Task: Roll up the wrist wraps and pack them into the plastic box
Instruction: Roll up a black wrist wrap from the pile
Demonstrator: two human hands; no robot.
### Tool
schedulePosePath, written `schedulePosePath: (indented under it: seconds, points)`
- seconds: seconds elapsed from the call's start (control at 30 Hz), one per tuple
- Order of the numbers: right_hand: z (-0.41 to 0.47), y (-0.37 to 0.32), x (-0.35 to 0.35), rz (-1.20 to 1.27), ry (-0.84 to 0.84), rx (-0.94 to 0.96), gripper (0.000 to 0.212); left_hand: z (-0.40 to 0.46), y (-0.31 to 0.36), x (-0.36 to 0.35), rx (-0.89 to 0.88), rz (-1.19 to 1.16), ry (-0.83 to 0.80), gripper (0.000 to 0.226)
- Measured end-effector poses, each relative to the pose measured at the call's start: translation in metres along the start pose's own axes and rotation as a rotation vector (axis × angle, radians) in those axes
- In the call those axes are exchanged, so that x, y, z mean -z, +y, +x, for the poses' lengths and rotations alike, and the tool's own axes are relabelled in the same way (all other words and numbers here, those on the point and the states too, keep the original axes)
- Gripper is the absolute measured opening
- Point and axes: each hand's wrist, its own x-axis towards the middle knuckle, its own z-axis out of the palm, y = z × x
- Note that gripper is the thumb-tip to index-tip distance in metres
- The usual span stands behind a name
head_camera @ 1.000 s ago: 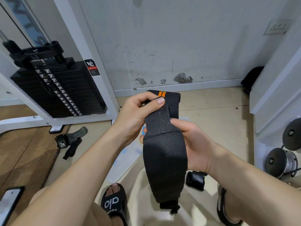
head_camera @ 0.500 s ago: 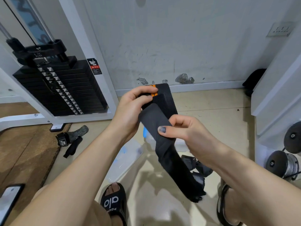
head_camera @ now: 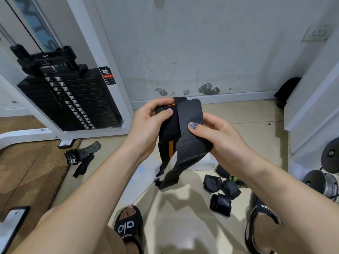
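A black wrist wrap (head_camera: 185, 136) with orange stripes hangs in the air between both hands. My left hand (head_camera: 146, 129) pinches its upper end, thumb on the fabric. My right hand (head_camera: 216, 138) grips the smooth flap end, thumb pressed on top. The loose tail dangles below, blurred. Three rolled black wraps (head_camera: 220, 195) lie on the floor at the right. The clear plastic box (head_camera: 203, 164) sits on the floor behind the wrap, mostly hidden. Its clear lid (head_camera: 141, 178) lies flat to the left.
A weight stack machine (head_camera: 69, 99) stands at the left, with black straps (head_camera: 80, 158) on the floor by it. Dumbbells (head_camera: 326, 180) lie at the right edge. A phone (head_camera: 11, 222) lies bottom left. My sandalled feet (head_camera: 130, 228) are below the hands.
The wrap has been folded: its flap end now stands up next to the orange-striped end, and the hanging tail is shorter. My right hand moved up and closer to my left.
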Motion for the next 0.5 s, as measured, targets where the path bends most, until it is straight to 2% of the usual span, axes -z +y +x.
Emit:
schedulePosePath:
  seconds: [0.37,0.5]
  points:
    - [0.003,0.007,-0.006,-0.037,0.071,-0.029,0.019,-0.007,-0.001,-0.018,0.018,-0.073,-0.066,0.029]
    - [0.004,0.008,-0.007,-0.027,0.146,-0.037,0.026,-0.01,-0.001,-0.023,0.014,-0.136,-0.069,0.032]
